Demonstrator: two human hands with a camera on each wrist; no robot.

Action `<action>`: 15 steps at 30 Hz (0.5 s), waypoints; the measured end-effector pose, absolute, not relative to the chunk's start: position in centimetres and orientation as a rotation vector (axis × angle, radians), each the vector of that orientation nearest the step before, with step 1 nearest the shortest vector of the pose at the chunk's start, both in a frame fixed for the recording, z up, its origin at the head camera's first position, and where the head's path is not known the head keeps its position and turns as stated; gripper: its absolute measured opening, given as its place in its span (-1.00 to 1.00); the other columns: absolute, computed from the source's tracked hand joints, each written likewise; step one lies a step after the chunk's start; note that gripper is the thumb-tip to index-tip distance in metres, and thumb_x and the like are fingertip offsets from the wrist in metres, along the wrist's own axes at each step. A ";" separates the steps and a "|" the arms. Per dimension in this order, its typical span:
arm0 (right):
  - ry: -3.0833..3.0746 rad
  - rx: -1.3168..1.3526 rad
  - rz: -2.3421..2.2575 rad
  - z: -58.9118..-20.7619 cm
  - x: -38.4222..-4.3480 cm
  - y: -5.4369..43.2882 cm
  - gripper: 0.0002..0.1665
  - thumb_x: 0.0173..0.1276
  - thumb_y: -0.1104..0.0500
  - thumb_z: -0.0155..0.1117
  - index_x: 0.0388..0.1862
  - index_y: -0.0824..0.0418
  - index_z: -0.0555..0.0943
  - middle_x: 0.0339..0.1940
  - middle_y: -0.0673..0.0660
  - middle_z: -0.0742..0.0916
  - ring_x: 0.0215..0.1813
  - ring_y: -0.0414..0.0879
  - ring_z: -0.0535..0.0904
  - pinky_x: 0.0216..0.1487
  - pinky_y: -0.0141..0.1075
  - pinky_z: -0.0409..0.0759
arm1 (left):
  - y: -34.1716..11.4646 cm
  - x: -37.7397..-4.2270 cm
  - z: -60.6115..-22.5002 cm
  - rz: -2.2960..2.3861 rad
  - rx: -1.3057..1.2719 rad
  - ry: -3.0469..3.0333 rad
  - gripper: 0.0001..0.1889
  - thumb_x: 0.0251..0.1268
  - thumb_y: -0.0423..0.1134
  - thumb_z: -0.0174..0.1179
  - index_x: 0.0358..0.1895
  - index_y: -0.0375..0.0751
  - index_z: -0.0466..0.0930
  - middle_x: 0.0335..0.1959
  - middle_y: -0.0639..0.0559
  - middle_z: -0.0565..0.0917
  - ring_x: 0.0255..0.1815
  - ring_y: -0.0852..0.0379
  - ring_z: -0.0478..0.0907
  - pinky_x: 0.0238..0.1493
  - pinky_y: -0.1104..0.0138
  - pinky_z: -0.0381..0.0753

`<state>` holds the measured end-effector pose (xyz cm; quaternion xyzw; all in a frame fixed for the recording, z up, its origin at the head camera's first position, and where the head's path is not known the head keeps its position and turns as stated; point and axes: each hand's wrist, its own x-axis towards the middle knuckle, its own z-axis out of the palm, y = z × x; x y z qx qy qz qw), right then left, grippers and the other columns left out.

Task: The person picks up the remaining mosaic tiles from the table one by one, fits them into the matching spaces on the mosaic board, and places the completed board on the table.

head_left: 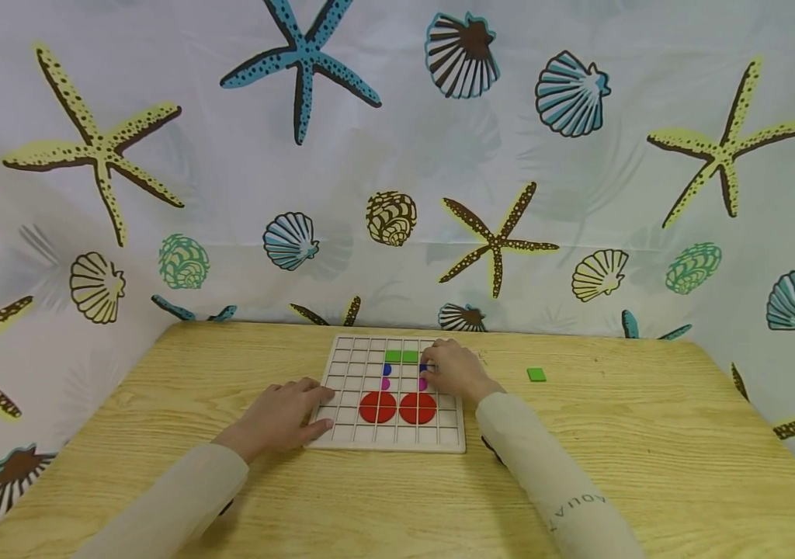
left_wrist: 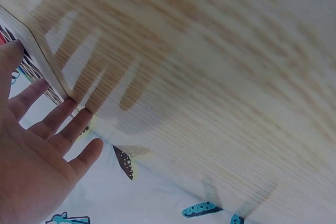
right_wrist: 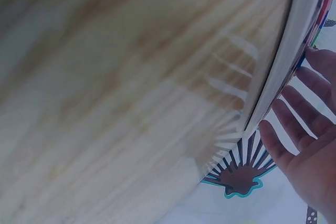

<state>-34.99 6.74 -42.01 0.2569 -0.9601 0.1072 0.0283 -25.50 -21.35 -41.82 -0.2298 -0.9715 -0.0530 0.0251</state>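
Note:
A white grid board lies on the table, with two red discs, two green squares, and small blue and magenta half-round pieces set on it. My left hand rests at the board's left edge, fingers spread and thumb over the rim; in the left wrist view its fingers reach along that edge. Over the board's right side, my right hand pinches a blue half-round piece between fingertips and thumb, just above a magenta piece. Its other fingers extend loosely in the right wrist view.
A loose green square lies on the wooden table to the right of the board. A white cloth printed with starfish and shells hangs behind the table and along both sides.

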 end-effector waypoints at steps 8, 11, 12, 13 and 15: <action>-2.961 0.800 0.348 -41.6 -34.9 7.3 -0.72 0.26 0.05 0.21 -0.10 0.13 0.61 -0.08 0.07 0.62 -0.02 -0.01 0.47 -0.02 -0.10 0.49 | -21.2 -25.5 -41.7 -0.159 -0.706 -3.012 -0.50 0.23 0.07 0.10 0.18 -0.10 0.45 0.12 -0.15 0.49 0.08 -0.17 0.47 0.04 -0.13 0.38; -2.958 0.798 0.356 -41.5 -34.9 7.8 -0.73 0.28 0.05 0.20 -0.10 0.14 0.61 -0.09 0.08 0.62 -0.01 0.01 0.47 -0.02 -0.09 0.49 | -21.2 -25.5 -41.7 -0.155 -0.701 -3.017 -0.50 0.23 0.07 0.10 0.18 -0.10 0.45 0.13 -0.15 0.49 0.09 -0.17 0.47 0.05 -0.13 0.38; -2.956 0.795 0.353 -41.6 -34.9 7.9 -0.73 0.28 0.05 0.20 -0.11 0.14 0.61 -0.10 0.07 0.62 0.00 0.00 0.47 -0.02 -0.10 0.49 | -21.2 -25.5 -41.7 -0.154 -0.702 -3.018 -0.50 0.23 0.07 0.10 0.18 -0.09 0.45 0.13 -0.15 0.49 0.10 -0.17 0.47 0.05 -0.13 0.38; -2.958 0.793 0.354 -41.6 -34.9 8.1 -0.73 0.29 0.05 0.19 -0.11 0.14 0.61 -0.10 0.08 0.62 0.01 0.01 0.47 -0.01 -0.10 0.49 | -21.2 -25.6 -41.7 -0.151 -0.701 -3.020 -0.50 0.23 0.08 0.10 0.18 -0.09 0.45 0.13 -0.15 0.49 0.10 -0.16 0.47 0.05 -0.13 0.38; -2.957 0.786 0.336 -41.6 -34.9 8.5 -0.74 0.29 0.04 0.18 -0.12 0.13 0.61 -0.10 0.07 0.62 0.02 0.00 0.47 0.00 -0.11 0.49 | -21.2 -25.6 -41.7 -0.152 -0.701 -3.022 -0.50 0.23 0.08 0.10 0.17 -0.09 0.45 0.13 -0.15 0.49 0.10 -0.16 0.47 0.05 -0.12 0.38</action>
